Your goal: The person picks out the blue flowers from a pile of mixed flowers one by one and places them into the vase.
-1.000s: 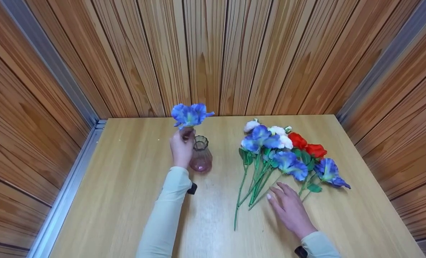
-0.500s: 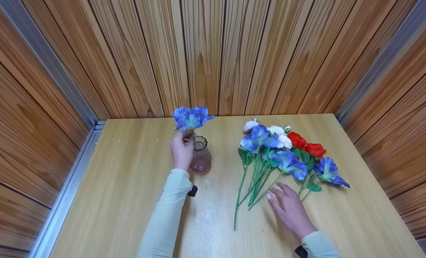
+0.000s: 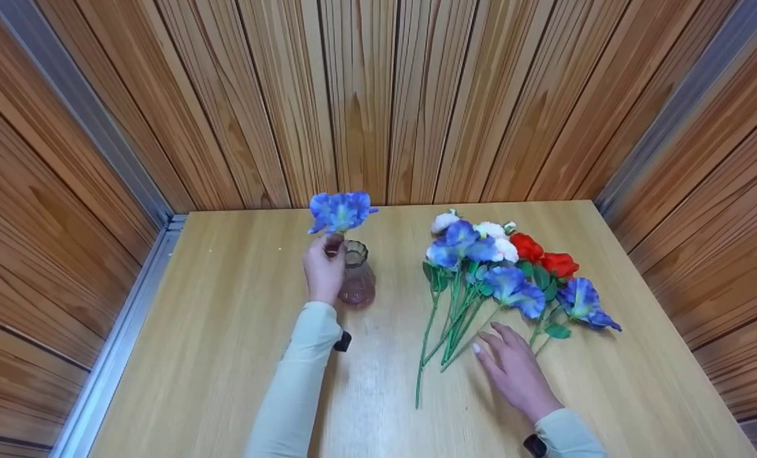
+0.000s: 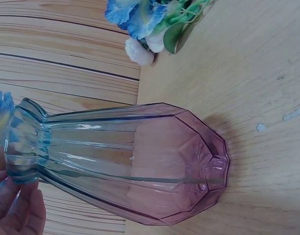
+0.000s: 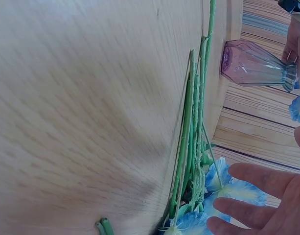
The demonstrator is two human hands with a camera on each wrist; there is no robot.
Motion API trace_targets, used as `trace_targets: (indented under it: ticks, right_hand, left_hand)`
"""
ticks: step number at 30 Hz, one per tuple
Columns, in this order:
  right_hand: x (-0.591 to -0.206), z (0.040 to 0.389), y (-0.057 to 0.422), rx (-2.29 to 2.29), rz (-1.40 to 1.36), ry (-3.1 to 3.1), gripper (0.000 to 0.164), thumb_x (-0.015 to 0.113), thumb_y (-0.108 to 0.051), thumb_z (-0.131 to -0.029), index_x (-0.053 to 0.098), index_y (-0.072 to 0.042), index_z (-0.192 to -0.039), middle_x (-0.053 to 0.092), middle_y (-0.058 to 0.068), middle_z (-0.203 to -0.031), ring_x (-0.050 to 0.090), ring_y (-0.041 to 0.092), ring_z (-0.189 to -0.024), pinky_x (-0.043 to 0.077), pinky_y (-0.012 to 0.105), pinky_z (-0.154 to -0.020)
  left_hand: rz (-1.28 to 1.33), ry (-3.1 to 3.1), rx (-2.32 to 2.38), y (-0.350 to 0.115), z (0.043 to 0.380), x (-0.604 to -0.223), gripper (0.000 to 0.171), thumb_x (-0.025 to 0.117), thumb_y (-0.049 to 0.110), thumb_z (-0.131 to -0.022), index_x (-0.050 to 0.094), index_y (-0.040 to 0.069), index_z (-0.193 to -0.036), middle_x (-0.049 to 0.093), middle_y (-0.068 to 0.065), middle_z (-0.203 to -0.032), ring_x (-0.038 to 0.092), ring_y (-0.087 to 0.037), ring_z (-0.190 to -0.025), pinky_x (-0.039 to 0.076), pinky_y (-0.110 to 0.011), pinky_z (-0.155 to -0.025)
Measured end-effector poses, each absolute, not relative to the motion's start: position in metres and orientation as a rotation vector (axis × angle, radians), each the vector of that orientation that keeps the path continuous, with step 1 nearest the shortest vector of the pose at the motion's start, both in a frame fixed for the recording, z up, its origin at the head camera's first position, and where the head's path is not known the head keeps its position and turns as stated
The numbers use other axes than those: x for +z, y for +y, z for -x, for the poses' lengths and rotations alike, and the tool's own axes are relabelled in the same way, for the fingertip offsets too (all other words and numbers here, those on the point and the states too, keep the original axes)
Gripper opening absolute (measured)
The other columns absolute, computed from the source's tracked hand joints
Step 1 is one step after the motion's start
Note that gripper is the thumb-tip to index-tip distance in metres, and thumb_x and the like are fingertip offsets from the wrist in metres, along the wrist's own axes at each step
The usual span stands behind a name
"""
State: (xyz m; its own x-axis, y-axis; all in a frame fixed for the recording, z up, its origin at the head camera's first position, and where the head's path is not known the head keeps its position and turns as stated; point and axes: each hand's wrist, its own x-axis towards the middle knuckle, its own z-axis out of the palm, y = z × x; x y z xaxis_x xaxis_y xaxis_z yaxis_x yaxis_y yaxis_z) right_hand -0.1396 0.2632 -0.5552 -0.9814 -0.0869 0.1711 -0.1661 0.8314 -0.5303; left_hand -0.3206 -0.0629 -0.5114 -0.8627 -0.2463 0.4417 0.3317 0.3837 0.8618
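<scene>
A glass vase (image 3: 357,280), pinkish at the base and clear to bluish near the neck, stands upright on the table. My left hand (image 3: 324,267) pinches an artificial blue flower (image 3: 341,212) just under its bloom, at the left of the vase's mouth. In the left wrist view, the fingers (image 4: 25,208) lie against the vase's rim, and a thin green stem (image 4: 140,177) shows through the glass down to the base. My right hand (image 3: 515,369), fingers loosely spread, is beside the lying green stems (image 3: 458,331) and holds nothing.
On the right of the table (image 3: 226,356) lies a pile of artificial flowers: several blue blooms (image 3: 512,291), white ones (image 3: 506,249) and red roses (image 3: 558,264). Wood-panelled walls (image 3: 359,108) close the back and sides, with a metal rail (image 3: 124,343) at the left.
The blue flower in my left hand has sunk slightly toward the vase, and the hand has shifted a little. My right hand has stayed in place.
</scene>
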Motion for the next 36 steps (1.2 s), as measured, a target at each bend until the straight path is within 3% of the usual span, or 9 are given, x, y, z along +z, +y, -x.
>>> trace_targets:
  ticks: [14,21,36]
  right_hand:
    - [-0.556,0.142,0.265,0.801,-0.243,-2.841,0.048,0.060,-0.040,-0.093,0.062,-0.003,-0.125,0.047,0.022,-0.137,0.041,0.042,-0.126,0.035,0.060,-0.099]
    - [-0.555,0.143,0.264,0.802,-0.247,-2.839,0.049,0.068,-0.034,-0.089,0.061,-0.003,-0.126,0.048,0.021,-0.135,0.044,0.041,-0.123,0.037,0.059,-0.098]
    - [-0.555,0.144,0.261,0.797,-0.257,-2.826,0.050,0.070,-0.032,-0.087,0.061,-0.003,-0.126,0.048,0.023,-0.136,0.044,0.042,-0.123,0.038,0.059,-0.098]
  left_hand:
    - [0.019,-2.166,-1.517,-0.066,0.317,-0.513,0.007,0.069,-0.001,-0.081,0.069,-0.001,-0.088,0.068,-0.009,-0.082,0.063,-0.021,-0.077,0.053,-0.033,-0.069]
    - [0.048,-2.132,-1.565,-0.067,0.313,-0.518,0.013,0.074,0.008,-0.083,0.067,-0.002,-0.090,0.067,-0.009,-0.085,0.063,-0.023,-0.077,0.054,-0.034,-0.070]
    - [0.018,-2.155,-1.623,-0.073,0.301,-0.522,0.018,0.073,0.015,-0.084,0.069,0.005,-0.098,0.068,-0.004,-0.092,0.062,-0.016,-0.080,0.053,-0.032,-0.072]
